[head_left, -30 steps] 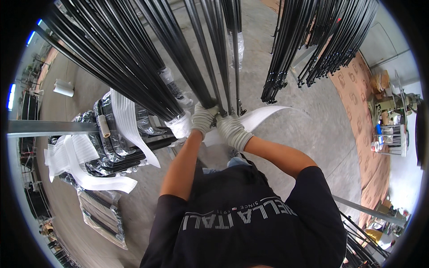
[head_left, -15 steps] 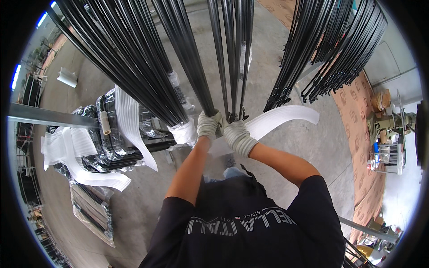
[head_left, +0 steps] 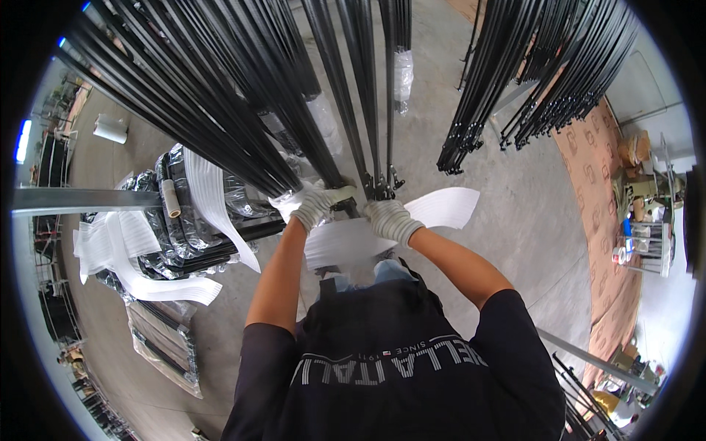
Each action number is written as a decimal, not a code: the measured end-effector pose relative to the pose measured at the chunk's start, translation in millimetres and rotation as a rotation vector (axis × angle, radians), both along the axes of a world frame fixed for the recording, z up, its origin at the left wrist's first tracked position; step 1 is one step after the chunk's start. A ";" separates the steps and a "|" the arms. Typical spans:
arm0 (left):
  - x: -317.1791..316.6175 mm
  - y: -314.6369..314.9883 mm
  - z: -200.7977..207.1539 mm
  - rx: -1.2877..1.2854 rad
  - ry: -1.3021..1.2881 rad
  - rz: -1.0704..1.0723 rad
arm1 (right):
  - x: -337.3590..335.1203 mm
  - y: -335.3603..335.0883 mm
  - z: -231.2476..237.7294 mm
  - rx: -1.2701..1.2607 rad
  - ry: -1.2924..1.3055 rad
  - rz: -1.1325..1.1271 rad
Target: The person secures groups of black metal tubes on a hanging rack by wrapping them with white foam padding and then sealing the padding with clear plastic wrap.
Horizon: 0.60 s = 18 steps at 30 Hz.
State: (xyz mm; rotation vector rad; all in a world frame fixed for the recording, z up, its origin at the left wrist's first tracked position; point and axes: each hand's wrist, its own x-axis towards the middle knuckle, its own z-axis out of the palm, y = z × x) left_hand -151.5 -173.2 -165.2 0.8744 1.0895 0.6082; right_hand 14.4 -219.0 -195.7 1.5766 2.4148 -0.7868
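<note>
Black tubes (head_left: 305,125) hang down in front of me, and my left hand (head_left: 315,207), in a white striped knit glove, is closed around the lower end of one bundle. Its thumb lies across the front, with a tube end showing below. My right hand (head_left: 393,222), gloved alike, is closed on a white foam strip (head_left: 445,207), just under the fittings (head_left: 382,187) of several thinner tubes. The strip runs below both hands, its middle blurred. Left of my left hand, a white wrap (head_left: 289,200) covers the ends of another tube bundle.
More black rods (head_left: 485,103) hang at the right. Film-wrapped black parts (head_left: 173,242) with foam strips (head_left: 176,292) and a cardboard roll (head_left: 170,198) stand at the left, beside a metal bar (head_left: 88,201). Brown sheeting (head_left: 599,220) lies along the right floor.
My left hand has moved left and slightly down. The foam strip has shifted left and now spreads beneath both hands. The tubes have swung, and the view has moved a little.
</note>
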 end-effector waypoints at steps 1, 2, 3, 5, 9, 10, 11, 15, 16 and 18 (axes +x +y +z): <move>-5.7 -0.6 -13.8 0.060 -0.069 -0.021 | 4.2 0.2 -7.9 0.006 0.021 -0.019; -8.5 0.4 -19.6 0.122 -0.144 -0.042 | 8.1 1.8 -8.0 0.014 0.037 -0.040; -12.4 2.3 -25.0 0.125 -0.126 -0.105 | 8.9 3.2 -2.8 -0.063 0.030 -0.143; -12.8 6.1 -28.1 0.112 -0.176 -0.125 | 13.0 0.8 -11.1 -0.067 0.214 -0.217; -3.9 6.2 -20.9 0.022 -0.289 -0.172 | 13.5 -1.7 -15.7 -0.168 0.565 -0.284; -2.4 5.5 -19.4 0.014 -0.296 -0.195 | 12.3 -2.4 -15.6 -0.237 0.630 -0.340; 0.3 2.1 -11.9 -0.025 -0.257 -0.157 | 12.4 -4.8 -10.7 -0.289 0.660 -0.386; 1.8 -0.7 -21.2 0.092 -0.177 -0.152 | 14.1 -17.0 -36.3 -0.284 0.940 -0.445; 0.4 -2.0 -28.5 0.122 -0.145 -0.141 | 15.0 -18.3 -33.7 -0.275 0.918 -0.439; 1.1 -2.6 -32.2 0.132 -0.156 -0.127 | 13.5 -19.6 -26.1 -0.253 0.881 -0.439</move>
